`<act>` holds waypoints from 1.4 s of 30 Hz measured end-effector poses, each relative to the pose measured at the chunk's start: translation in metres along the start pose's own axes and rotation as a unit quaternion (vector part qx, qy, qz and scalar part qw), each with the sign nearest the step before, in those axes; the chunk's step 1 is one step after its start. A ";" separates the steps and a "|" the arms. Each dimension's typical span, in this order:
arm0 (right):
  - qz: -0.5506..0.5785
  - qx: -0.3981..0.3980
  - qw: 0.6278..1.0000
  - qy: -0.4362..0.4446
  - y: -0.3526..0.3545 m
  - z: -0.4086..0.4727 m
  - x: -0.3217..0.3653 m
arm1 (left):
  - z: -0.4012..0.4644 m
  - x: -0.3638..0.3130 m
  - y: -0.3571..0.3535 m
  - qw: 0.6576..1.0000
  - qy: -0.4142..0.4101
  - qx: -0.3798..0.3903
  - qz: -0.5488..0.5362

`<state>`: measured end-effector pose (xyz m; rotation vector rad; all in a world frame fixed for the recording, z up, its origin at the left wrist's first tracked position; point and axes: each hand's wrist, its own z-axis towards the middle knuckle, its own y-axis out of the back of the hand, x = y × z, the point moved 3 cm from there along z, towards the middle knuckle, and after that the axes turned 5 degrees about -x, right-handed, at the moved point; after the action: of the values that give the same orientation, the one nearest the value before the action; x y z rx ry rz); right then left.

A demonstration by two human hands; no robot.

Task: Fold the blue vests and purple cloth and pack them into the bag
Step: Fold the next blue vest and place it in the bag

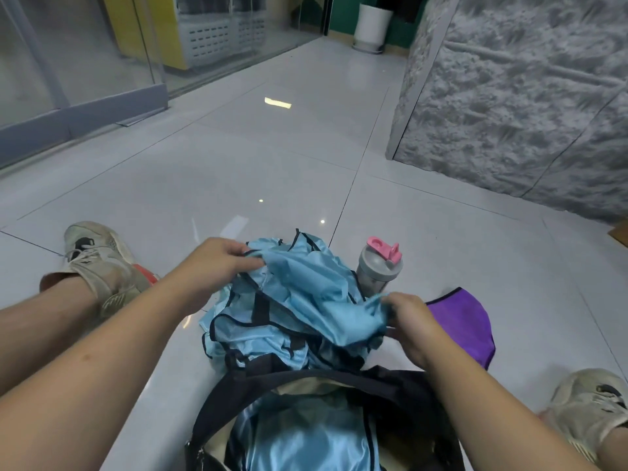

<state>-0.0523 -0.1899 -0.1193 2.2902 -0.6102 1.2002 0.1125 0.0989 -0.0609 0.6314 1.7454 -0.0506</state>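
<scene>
**A:** So where are we in this one? Nearest the camera the bag is sitting open on the floor between the person's legs, and there's already some shiny blue fabric lying inside it. Looks like at least one vest is packed, I'd guess.

**B:** Yeah, and just past the bag's rim the pile of blue vests is lying crumpled on the tiles, touching the bag. They're working on the top vest right now, so I'd call this the start of a fold, not packing.

**A:** Hands?

**B:** Both arms are reaching forward over the bag. The left hand is pinching the far-left edge of the top vest, fingers curled onto the black trim. The right hand is gripping the near-right edge, bunching the fabric. So both are grasping the same vest, lifting it slightly off the pile.

**A:** Next move?

**B:** Probably pulling it free and spreading it flat, since it's all wrinkled. That slippery stuff is going to need smoothing before it folds neatly.

**A:** And the purple cloth?

**B:** Lying unfolded on the floor just right of the right hand, partly hidden behind it. Untouched. A shaker bottle with a pink lid is standing just behind the pile.
</scene>
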 end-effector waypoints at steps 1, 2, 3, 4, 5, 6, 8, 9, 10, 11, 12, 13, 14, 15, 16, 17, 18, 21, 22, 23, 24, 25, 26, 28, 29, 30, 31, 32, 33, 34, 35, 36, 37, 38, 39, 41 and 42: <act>0.032 -0.012 0.999 0.011 0.006 -0.003 0.008 | -0.001 -0.005 0.001 0.998 0.005 0.013 -0.060; 0.057 -0.023 0.998 0.025 0.013 -0.005 0.016 | -0.003 -0.010 0.002 0.993 0.007 0.031 -0.111; 0.076 -0.035 0.996 0.038 0.020 -0.008 0.024 | -0.004 -0.015 0.003 0.987 0.006 0.052 -0.152; 0.094 -0.038 0.994 0.050 0.025 -0.010 0.031 | -0.005 -0.021 0.002 0.980 0.004 0.071 -0.186; 0.107 -0.037 0.992 0.063 0.031 -0.011 0.038 | -0.006 -0.026 0.002 0.973 0.001 0.086 -0.213; 0.115 -0.034 0.990 0.075 0.036 -0.012 0.046 | -0.008 -0.033 0.002 0.967 -0.003 0.099 -0.235; 0.129 -0.033 0.987 0.091 0.043 -0.017 0.061 | -0.010 -0.045 0.002 0.956 -0.014 0.118 -0.270; 0.151 -0.024 0.983 0.100 0.046 -0.020 0.068 | -0.012 -0.052 0.003 0.950 -0.020 0.125 -0.285; 0.179 -0.011 0.978 0.103 0.048 -0.024 0.075 | -0.013 -0.057 0.005 0.944 -0.024 0.132 -0.301; 0.204 0.002 0.973 0.105 0.051 -0.028 0.082 | -0.015 -0.063 0.006 0.939 -0.026 0.136 -0.315; 0.215 0.014 0.971 0.106 0.052 -0.031 0.087 | -0.016 -0.067 0.008 0.935 -0.025 0.137 -0.326; 0.204 0.025 0.973 0.109 0.054 -0.033 0.091 | -0.016 -0.070 0.011 0.934 -0.024 0.135 -0.331; 0.176 0.033 0.977 0.115 0.055 -0.034 0.094 | -0.016 -0.073 0.014 0.935 -0.025 0.131 -0.330; 0.143 0.038 0.981 0.124 0.057 -0.034 0.097 | -0.017 -0.075 0.016 0.937 -0.028 0.126 -0.324; 0.110 0.042 0.984 0.131 0.058 -0.035 0.099 | -0.017 -0.076 0.019 0.940 -0.032 0.119 -0.317; 0.078 0.045 0.986 0.139 0.058 -0.035 0.101 | -0.017 -0.077 0.021 0.943 -0.037 0.109 -0.311; 0.042 0.043 0.987 0.147 0.059 -0.035 0.102 | -0.018 -0.078 0.023 0.945 -0.040 0.100 -0.308; -0.113 -0.016 0.977 0.181 0.063 -0.033 0.104 | -0.019 -0.083 0.025 0.945 -0.050 0.075 -0.316; -0.164 -0.041 0.967 0.189 0.063 -0.032 0.104 | -0.020 -0.084 0.023 0.943 -0.048 0.067 -0.322; -0.203 -0.062 0.956 0.200 0.063 -0.033 0.105 | -0.023 -0.088 0.021 0.943 -0.046 0.059 -0.323; -0.239 -0.087 0.943 0.213 0.063 -0.032 0.106 | -0.025 -0.091 0.019 0.946 -0.048 0.052 -0.317; -0.273 -0.111 0.928 0.226 0.063 -0.031 0.107 | -0.026 -0.095 0.017 0.948 -0.054 0.049 -0.309; -0.311 -0.136 0.910 0.239 0.063 -0.031 0.109 | -0.027 -0.098 0.015 0.950 -0.063 0.049 -0.301; -0.365 -0.160 0.879 0.260 0.064 -0.032 0.112 | -0.030 -0.106 0.013 0.952 -0.077 0.043 -0.292; -0.374 -0.163 0.874 0.263 0.065 -0.033 0.112 | -0.031 -0.109 0.013 0.952 -0.081 0.033 -0.294; -0.383 -0.164 0.871 0.261 0.067 -0.033 0.112 | -0.032 -0.113 0.015 0.949 -0.084 0.018 -0.302; -0.393 -0.163 0.867 0.258 0.069 -0.034 0.112 | -0.032 -0.115 0.017 0.945 -0.084 0.002 -0.315; -0.402 -0.166 0.865 0.251 0.072 -0.034 0.111 | -0.031 -0.117 0.019 0.940 -0.083 -0.013 -0.331; -0.402 -0.168 0.867 0.242 0.075 -0.032 0.109 | -0.030 -0.118 0.022 0.935 -0.084 -0.024 -0.343; -0.388 -0.169 0.876 0.231 0.078 -0.031 0.106 | -0.029 -0.119 0.024 0.932 -0.084 -0.032 -0.351; -0.360 -0.158 0.893 0.219 0.082 -0.030 0.103 | -0.028 -0.119 0.026 0.929 -0.083 -0.035 -0.358; -0.319 -0.135 0.915 0.205 0.084 -0.030 0.100 | -0.027 -0.120 0.028 0.925 -0.081 -0.037 -0.369; -0.275 -0.105 0.936 0.193 0.086 -0.029 0.096 | -0.027 -0.121 0.029 0.921 -0.078 -0.039 -0.380; -0.244 -0.076 0.950 0.180 0.087 -0.029 0.092 | -0.027 -0.121 0.031 0.915 -0.075 -0.045 -0.395; -0.223 -0.051 0.958 0.173 0.088 -0.030 0.088 | -0.026 -0.121 0.034 0.908 -0.072 -0.055 -0.410; -0.206 -0.016 0.965 0.165 0.090 -0.032 0.079 | -0.025 -0.122 0.041 0.891 -0.070 -0.081 -0.441; -0.207 -0.006 0.965 0.163 0.092 -0.034 0.076 | -0.024 -0.121 0.046 0.883 -0.071 -0.092 -0.455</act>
<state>-0.0878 -0.2539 -0.0193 2.0078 -0.0141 1.3084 0.1272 0.1003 0.0703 -0.3672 1.7364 -0.5612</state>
